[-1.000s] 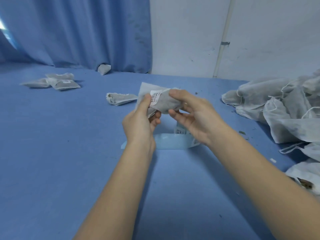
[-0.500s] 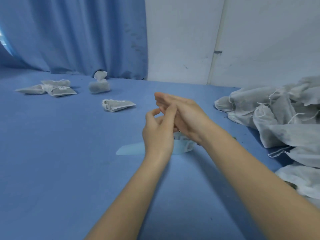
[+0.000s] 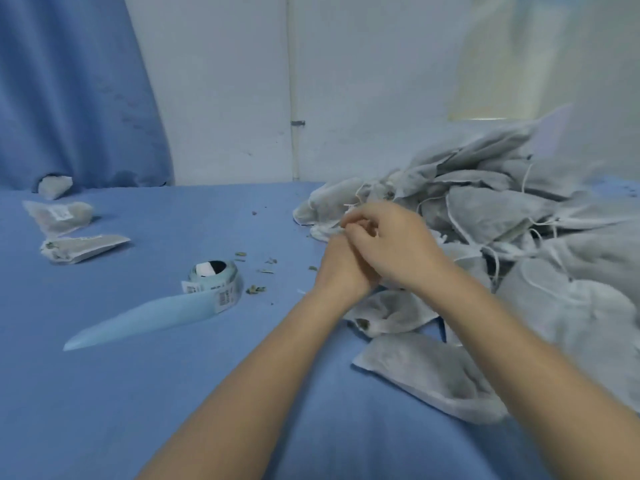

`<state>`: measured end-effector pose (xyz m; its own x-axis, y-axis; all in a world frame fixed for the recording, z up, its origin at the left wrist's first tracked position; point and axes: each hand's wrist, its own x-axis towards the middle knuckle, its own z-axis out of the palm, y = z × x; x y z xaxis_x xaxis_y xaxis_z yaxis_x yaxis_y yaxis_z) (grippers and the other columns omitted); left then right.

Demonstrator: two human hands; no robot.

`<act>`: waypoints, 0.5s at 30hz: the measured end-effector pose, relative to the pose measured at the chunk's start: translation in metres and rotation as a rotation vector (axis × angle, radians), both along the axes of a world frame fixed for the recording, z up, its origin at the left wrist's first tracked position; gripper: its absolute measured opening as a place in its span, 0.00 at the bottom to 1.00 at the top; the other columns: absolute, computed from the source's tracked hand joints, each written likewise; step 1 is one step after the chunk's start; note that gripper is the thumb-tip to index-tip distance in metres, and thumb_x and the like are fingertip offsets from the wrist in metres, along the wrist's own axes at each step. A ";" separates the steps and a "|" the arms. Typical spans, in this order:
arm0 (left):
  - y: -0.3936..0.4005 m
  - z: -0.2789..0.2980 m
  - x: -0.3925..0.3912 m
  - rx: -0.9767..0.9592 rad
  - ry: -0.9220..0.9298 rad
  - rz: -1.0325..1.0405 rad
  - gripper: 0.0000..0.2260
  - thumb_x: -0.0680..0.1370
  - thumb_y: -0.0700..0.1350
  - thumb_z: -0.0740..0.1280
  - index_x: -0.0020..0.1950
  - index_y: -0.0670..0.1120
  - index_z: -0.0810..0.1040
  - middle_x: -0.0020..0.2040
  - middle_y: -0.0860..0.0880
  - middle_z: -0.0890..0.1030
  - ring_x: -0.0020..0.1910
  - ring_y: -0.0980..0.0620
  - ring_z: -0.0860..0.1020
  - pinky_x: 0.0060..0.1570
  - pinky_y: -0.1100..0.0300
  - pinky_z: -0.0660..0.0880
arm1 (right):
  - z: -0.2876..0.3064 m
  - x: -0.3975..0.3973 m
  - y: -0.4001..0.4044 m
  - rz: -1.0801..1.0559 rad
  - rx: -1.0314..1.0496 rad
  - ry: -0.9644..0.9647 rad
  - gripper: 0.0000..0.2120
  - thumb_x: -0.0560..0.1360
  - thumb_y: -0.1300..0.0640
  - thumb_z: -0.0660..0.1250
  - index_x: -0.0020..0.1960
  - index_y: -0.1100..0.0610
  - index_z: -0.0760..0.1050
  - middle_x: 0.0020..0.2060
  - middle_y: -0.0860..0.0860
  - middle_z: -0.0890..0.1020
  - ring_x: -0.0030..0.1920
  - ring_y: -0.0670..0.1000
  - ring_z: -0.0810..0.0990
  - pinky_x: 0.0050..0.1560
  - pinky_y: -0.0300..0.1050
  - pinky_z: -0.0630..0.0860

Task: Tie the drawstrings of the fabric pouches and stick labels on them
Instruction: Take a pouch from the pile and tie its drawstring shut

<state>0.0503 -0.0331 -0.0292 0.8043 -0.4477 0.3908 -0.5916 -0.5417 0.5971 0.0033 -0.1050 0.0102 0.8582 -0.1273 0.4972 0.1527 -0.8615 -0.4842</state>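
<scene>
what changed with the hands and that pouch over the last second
The labelled pouch held a second ago is gone from both hands, which have moved right to the edge of the pile of pouches. The right hand covers the left hand; what they grip is unclear. The label roll stays on the table.

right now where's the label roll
In the head view the label roll lies on the blue table, left of the left hand, its backing strip trailing toward the near left.
</scene>
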 end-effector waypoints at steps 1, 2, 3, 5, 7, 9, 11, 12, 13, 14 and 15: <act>-0.005 -0.005 0.006 0.044 -0.012 -0.025 0.10 0.72 0.40 0.68 0.53 0.47 0.77 0.49 0.51 0.79 0.47 0.52 0.76 0.35 0.68 0.68 | -0.002 -0.003 -0.009 -0.015 0.003 0.024 0.12 0.75 0.61 0.63 0.54 0.53 0.82 0.52 0.51 0.83 0.55 0.50 0.78 0.46 0.32 0.64; -0.009 -0.009 0.013 0.103 -0.030 -0.034 0.14 0.72 0.40 0.68 0.57 0.47 0.77 0.54 0.51 0.78 0.52 0.51 0.76 0.43 0.65 0.73 | -0.004 -0.005 -0.016 -0.015 0.021 0.040 0.12 0.75 0.60 0.64 0.53 0.53 0.82 0.50 0.51 0.84 0.53 0.49 0.79 0.43 0.31 0.65; -0.014 -0.011 0.018 0.162 -0.045 -0.032 0.16 0.73 0.39 0.66 0.61 0.47 0.76 0.59 0.50 0.77 0.56 0.49 0.75 0.50 0.59 0.74 | -0.006 -0.008 -0.024 -0.008 0.046 0.051 0.11 0.74 0.60 0.64 0.53 0.53 0.82 0.48 0.50 0.84 0.50 0.48 0.79 0.40 0.29 0.66; -0.016 -0.015 0.024 0.208 -0.060 -0.014 0.18 0.74 0.38 0.62 0.64 0.48 0.75 0.60 0.49 0.76 0.56 0.48 0.74 0.51 0.54 0.73 | -0.011 -0.011 -0.033 0.023 0.081 0.061 0.10 0.74 0.61 0.65 0.52 0.53 0.82 0.43 0.46 0.83 0.44 0.42 0.77 0.39 0.23 0.66; -0.013 -0.016 0.025 0.155 -0.094 -0.019 0.19 0.74 0.38 0.60 0.62 0.51 0.77 0.54 0.48 0.78 0.47 0.51 0.74 0.42 0.59 0.69 | -0.015 -0.012 -0.038 0.048 0.081 0.066 0.10 0.74 0.62 0.65 0.51 0.53 0.82 0.37 0.40 0.78 0.38 0.37 0.72 0.39 0.19 0.64; -0.005 -0.018 0.023 0.071 -0.114 -0.016 0.20 0.73 0.42 0.57 0.62 0.56 0.77 0.51 0.51 0.79 0.45 0.52 0.74 0.41 0.60 0.68 | -0.017 -0.010 -0.039 0.058 0.060 0.055 0.10 0.74 0.62 0.66 0.51 0.53 0.82 0.35 0.36 0.74 0.39 0.37 0.71 0.40 0.19 0.63; 0.006 -0.021 0.025 0.007 -0.131 0.061 0.19 0.77 0.42 0.58 0.64 0.54 0.77 0.55 0.49 0.81 0.52 0.49 0.77 0.48 0.62 0.69 | -0.020 -0.007 -0.037 0.036 0.021 0.033 0.12 0.75 0.60 0.66 0.58 0.55 0.79 0.43 0.40 0.77 0.48 0.43 0.73 0.44 0.20 0.61; 0.013 -0.022 0.026 -0.024 -0.155 0.119 0.18 0.78 0.39 0.59 0.65 0.51 0.76 0.57 0.47 0.81 0.54 0.47 0.77 0.49 0.65 0.67 | -0.022 -0.004 -0.036 0.011 -0.006 0.030 0.15 0.75 0.58 0.66 0.62 0.56 0.76 0.51 0.46 0.79 0.54 0.48 0.74 0.48 0.24 0.60; 0.021 -0.023 0.026 -0.058 -0.183 0.173 0.17 0.79 0.36 0.60 0.65 0.49 0.76 0.58 0.46 0.81 0.55 0.46 0.77 0.47 0.68 0.64 | -0.024 0.000 -0.034 -0.015 -0.031 0.025 0.18 0.76 0.57 0.65 0.66 0.58 0.73 0.59 0.52 0.77 0.60 0.51 0.73 0.52 0.28 0.60; 0.031 -0.022 0.026 -0.092 -0.201 0.215 0.17 0.78 0.35 0.60 0.64 0.47 0.77 0.57 0.45 0.81 0.55 0.45 0.78 0.45 0.69 0.62 | -0.025 0.003 -0.032 -0.031 -0.055 0.012 0.20 0.77 0.57 0.64 0.68 0.60 0.70 0.64 0.55 0.74 0.64 0.54 0.71 0.58 0.32 0.59; 0.041 -0.022 0.024 -0.127 -0.205 0.249 0.17 0.78 0.34 0.61 0.63 0.47 0.77 0.55 0.45 0.82 0.53 0.45 0.78 0.44 0.70 0.61 | -0.025 0.007 -0.028 -0.039 -0.083 -0.009 0.21 0.77 0.57 0.63 0.69 0.60 0.68 0.66 0.57 0.72 0.67 0.55 0.69 0.62 0.35 0.58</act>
<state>0.0748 0.0084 -0.0508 0.7818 -0.1845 0.5956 -0.5650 -0.6135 0.5517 0.0101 -0.1332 -0.0152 0.8490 -0.1191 0.5147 0.1216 -0.9040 -0.4098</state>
